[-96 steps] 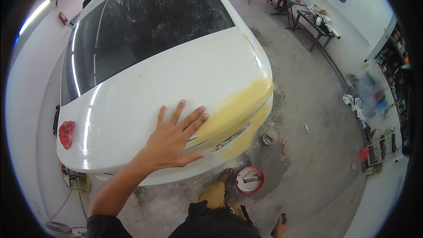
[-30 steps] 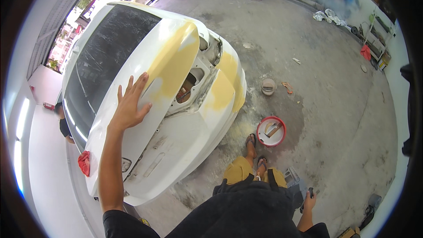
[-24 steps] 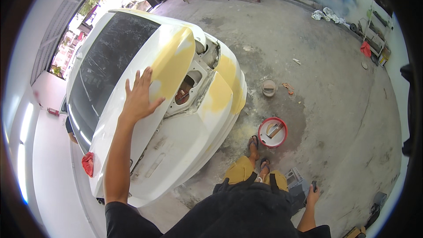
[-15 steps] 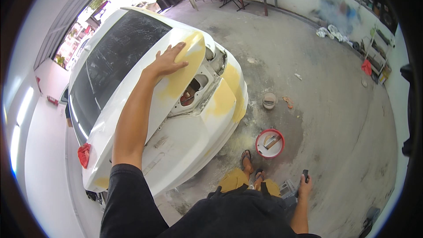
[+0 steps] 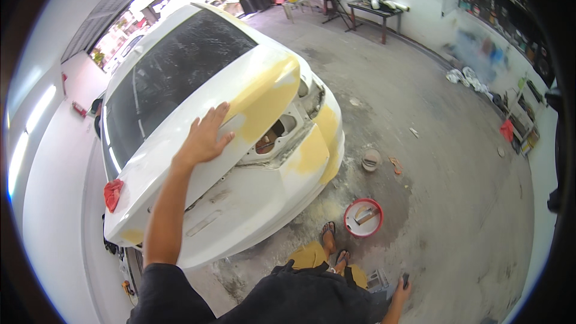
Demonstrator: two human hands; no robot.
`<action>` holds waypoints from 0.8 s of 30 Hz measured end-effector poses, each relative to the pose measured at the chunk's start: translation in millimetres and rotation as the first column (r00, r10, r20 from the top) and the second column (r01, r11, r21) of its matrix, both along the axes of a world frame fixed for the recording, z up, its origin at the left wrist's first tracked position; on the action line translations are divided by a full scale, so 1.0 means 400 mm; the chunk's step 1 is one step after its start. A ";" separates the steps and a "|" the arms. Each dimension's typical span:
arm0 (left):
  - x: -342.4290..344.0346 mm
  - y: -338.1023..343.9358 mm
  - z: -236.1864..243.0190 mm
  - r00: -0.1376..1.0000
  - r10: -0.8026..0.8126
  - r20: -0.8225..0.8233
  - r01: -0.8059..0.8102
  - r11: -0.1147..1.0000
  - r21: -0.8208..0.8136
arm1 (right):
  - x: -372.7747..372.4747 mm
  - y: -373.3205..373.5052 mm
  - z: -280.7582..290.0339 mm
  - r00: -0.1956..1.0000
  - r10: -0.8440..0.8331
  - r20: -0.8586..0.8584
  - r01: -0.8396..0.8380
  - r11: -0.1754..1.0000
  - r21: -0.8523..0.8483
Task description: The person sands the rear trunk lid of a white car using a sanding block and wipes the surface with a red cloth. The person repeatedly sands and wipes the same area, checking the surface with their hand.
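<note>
My left hand (image 5: pixel 205 138) lies flat with fingers spread on the trunk lid (image 5: pixel 159 159) of a white car, holding nothing. Just beyond its fingertips begins a broad yellow patch (image 5: pixel 264 93) on the lid. Below the lid's edge, an uncovered tail light opening (image 5: pixel 273 138) shows bare metal. More yellow colours the rear corner and bumper (image 5: pixel 327 141). Low at my right side, my right hand (image 5: pixel 401 293) is closed around a small dark block (image 5: pixel 406 279), whose kind I cannot make out; it is away from the car.
A red-rimmed bucket (image 5: pixel 380 222) with flat tools in it stands near my feet. Beyond it is a round lidded tin (image 5: pixel 371 159). A red cloth (image 5: pixel 113 195) rests on the lid's left end. Work tables (image 5: pixel 384 15) and a shelf rack (image 5: pixel 521 111) line the walls.
My left hand has slid left and nearer along the lid, off the yellow patch onto the white part. My right hand still holds the dark block, lower in view.
</note>
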State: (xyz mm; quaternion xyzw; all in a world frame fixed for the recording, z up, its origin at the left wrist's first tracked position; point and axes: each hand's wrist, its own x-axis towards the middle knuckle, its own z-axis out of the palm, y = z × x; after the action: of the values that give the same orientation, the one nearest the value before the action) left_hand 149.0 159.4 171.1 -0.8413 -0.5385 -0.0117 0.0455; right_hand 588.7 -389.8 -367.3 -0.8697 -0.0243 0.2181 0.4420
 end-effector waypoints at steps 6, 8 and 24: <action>0.174 -0.036 -0.084 0.963 0.234 0.136 -0.266 0.912 0.311 | -0.020 -0.109 0.010 0.990 -0.102 -0.094 0.080 0.972 -0.220; 0.261 0.042 -0.086 0.972 0.142 0.189 -0.198 0.925 0.326 | -0.010 -0.096 0.037 0.988 -0.060 -0.145 0.030 0.980 -0.198; -0.527 -0.449 -0.114 0.766 0.515 0.384 -0.641 0.568 0.517 | 0.102 0.354 0.308 0.813 0.457 -0.361 -0.530 0.838 -0.134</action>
State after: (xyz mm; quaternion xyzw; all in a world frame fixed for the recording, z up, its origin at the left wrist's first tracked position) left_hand -61.9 -20.1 125.4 -0.5476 -0.7507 -0.2531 0.2694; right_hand 629.5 -248.4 -244.3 -0.8318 -0.1544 0.4627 0.2650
